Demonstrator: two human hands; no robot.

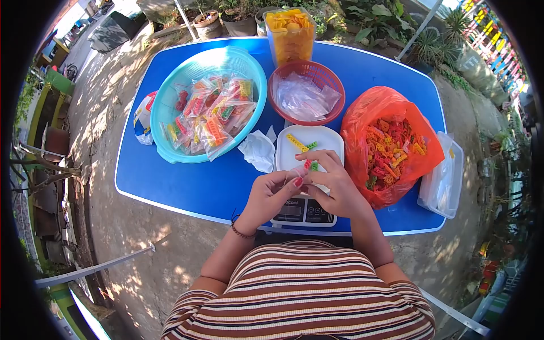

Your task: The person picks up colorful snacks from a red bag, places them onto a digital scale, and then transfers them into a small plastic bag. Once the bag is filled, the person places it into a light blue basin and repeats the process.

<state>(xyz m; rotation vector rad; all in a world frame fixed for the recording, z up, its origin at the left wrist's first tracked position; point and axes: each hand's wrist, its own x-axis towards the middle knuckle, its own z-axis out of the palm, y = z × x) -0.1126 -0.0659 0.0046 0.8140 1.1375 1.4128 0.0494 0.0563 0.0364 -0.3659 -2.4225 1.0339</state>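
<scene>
My left hand point(271, 195) is closed, thumb against fingers, on a small clear plastic bag point(293, 171). My right hand point(340, 184) meets it from the other side, fingers curled at the same bag; its exact grip is partly hidden. A pink-red snack piece point(307, 164) shows between the hands, at the bag. Beneath them is a digital kitchen scale point(292, 212) with a white tray point(327, 136) on top. On that tray lie a yellow spiral-like snack piece point(297, 143) and green ones point(311, 145), partly covered by my fingers.
A turquoise basket point(164, 148) at left holds several filled bags. Behind the scale, a red basket point(334, 115) contains clear bags, beside a tub of yellow chips point(290, 34). At right stand an orange-red bag of colourful snacks point(360, 107) and a plastic container point(450, 195). White crumpled plastic point(258, 152) lies left of the scale.
</scene>
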